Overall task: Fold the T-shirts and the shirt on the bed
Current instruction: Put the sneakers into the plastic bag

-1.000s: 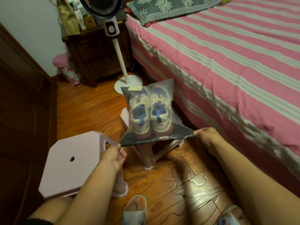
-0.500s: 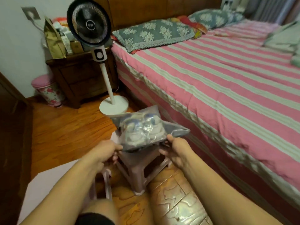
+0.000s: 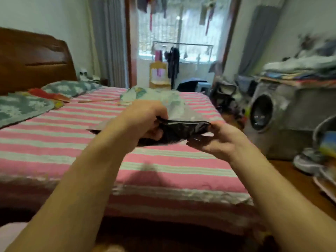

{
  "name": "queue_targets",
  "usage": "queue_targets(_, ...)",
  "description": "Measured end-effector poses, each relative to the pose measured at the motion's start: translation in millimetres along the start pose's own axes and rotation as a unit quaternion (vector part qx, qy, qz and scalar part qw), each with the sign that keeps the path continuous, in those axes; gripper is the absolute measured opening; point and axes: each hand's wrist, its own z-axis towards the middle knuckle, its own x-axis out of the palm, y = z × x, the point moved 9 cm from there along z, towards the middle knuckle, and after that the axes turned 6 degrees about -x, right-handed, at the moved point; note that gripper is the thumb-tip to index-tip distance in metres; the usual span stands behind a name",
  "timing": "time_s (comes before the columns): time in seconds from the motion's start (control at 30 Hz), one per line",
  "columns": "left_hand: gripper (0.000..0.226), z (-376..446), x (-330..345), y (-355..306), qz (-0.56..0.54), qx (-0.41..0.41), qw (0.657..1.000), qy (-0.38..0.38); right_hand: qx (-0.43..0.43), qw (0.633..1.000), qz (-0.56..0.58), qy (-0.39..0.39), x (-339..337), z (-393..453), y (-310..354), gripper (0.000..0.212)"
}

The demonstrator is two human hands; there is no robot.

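You held one dark plastic bag [image 3: 179, 132] in the air above the bed [image 3: 76, 142], both hands on it. Your left hand [image 3: 145, 119] curled around the bag's left end, fingers wrapped underneath and the back of the hand on top. Your right hand [image 3: 221, 140] pinched the bag's right end between thumb and bent fingers. The bag lay nearly flat between your hands, its glossy dark side facing you and a paler, frosted side showing along the top edge; what it held could not be made out.

The bed wore a pink cover with pale stripes. The clothes for folding — a light, crumpled heap of garments [image 3: 145, 94] with some green print — lay on the far part of the bed, beyond your hands and well apart from them. The blur made it impossible to count the pieces in that heap.

Two grey-green patterned pillows [image 3: 23, 108] rested by the wooden headboard [image 3: 32, 59] on the left. On the right, beside the bed, stood one washing machine [image 3: 269, 120] with a round door, stacked cloth piled on top.
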Motion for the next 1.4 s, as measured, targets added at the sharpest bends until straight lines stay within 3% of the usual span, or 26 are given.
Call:
queue_targets(0.07,0.033,8.5,108.4,-15.8,0.04,0.027,0.995,0.086,-0.063,0.993,0.046,-0.089,-86.3,-34.8,48.8,0.008)
queue_targets(0.17,0.032,0.1,277.2,-16.1,0.102,0.05,0.972,0.207,-0.087,0.979,0.087,-0.163,-215.0,-99.1,80.9,0.038)
queue_targets(0.23,0.031,-27.1,384.2,-3.5,0.165,0.08,0.94,0.289,-0.096,0.965,0.108,-0.219,-299.9,-150.0,87.0,0.041)
queue_targets(0.4,0.032,-118.9,578.7,79.9,0.277,0.15,0.83,0.46,-0.128,0.877,0.127,-0.446,-498.0,-272.6,61.3,0.059)
queue_targets(0.5,0.012,-138.3,641.7,147.0,0.269,0.158,0.808,0.5,-0.078,0.816,0.139,-0.556,-578.6,-320.9,22.2,0.055)
queue_targets(0.57,0.013,-138.0,670.1,187.5,0.245,0.149,0.799,0.528,-0.073,0.784,0.139,-0.601,-617.6,-337.1,4.0,0.048)
queue_targets(0.67,0.018,-137.1,711.4,255.8,0.214,0.107,0.775,0.585,-0.092,0.762,0.176,-0.617,-661.2,-334.6,-27.2,0.068)
queue_targets(0.8,0.028,-160.3,768.3,349.2,0.179,0.015,0.735,0.654,-0.055,0.779,0.19,-0.595,-713.9,-304.5,-89.1,0.04)
queue_targets(0.87,0.026,-165.5,789.4,401.0,0.187,0.023,0.721,0.667,-0.025,0.787,0.194,-0.585,-737.8,-284.7,-131.8,0.023)
queue_targets(0.93,0.018,-173.4,791.6,456.6,0.213,0.038,0.685,0.696,-0.009,0.785,0.23,-0.576,-755.3,-275.1,-178.9,0.008)
queue_targets(0.97,0.015,-180.3,785.4,479.4,0.221,0.054,0.662,0.714,-0.005,0.778,0.268,-0.568,-765.4,-274.6,-203.9,0.014)
queue_targets(1.07,0.013,-208.7,755.1,523.7,0.218,0.12,0.603,0.758,-0.009,0.78,0.36,-0.512,-777.2,-268.4,-258.4,0.063)
queue_targets(1.13,0.019,-222.0,739.1,538.8,0.205,0.158,0.577,0.774,0.014,0.81,0.345,-0.474,-774.4,-251.8,-272.1,0.068)
queue_targets(1.23,0.012,-222.8,729.3,555.1,0.248,0.177,0.57,0.763,0.057,0.826,0.293,-0.478,-770.7,-237.4,-281.3,0.055)
queue_targets(1.3,0.008,-215.7,726.3,554.2,0.248,0.154,0.59,0.753,0.083,0.819,0.303,-0.479,-769.5,-235.8,-278.5,0.057)
queue_targets(1.4,0.009,-199.3,724.9,554.5,0.233,0.119,0.615,0.744,0.123,0.82,0.261,-0.494,-779.2,-232.5,-264.5,0.086)
